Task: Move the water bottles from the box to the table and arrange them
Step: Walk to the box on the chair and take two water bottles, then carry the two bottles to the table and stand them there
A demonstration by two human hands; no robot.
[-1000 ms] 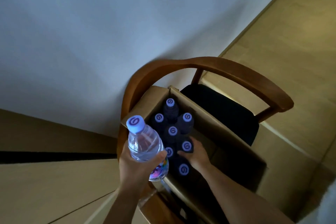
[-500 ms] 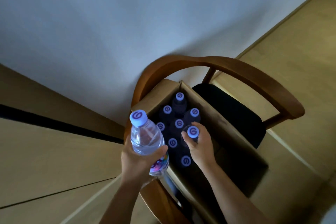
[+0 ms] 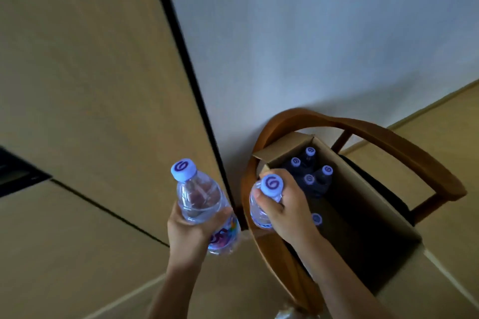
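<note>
My left hand (image 3: 188,233) grips a clear water bottle (image 3: 199,202) with a pale cap around its middle, left of the box. My right hand (image 3: 282,207) holds a second bottle (image 3: 270,185) by its neck, lifted above the left rim of the open cardboard box (image 3: 373,204). Several more bottles (image 3: 309,172) stand in the dark inside of the box, their caps showing. The table is out of view.
The box sits on a wooden chair (image 3: 404,147) with a curved back and a dark seat, close to a white wall (image 3: 298,33). A beige panel (image 3: 77,72) with a black edge fills the left side. Tan floor lies around.
My right hand has lifted a bottle out of the box and drawn it left over the rim. My left hand kept its bottle. My view swung left.
</note>
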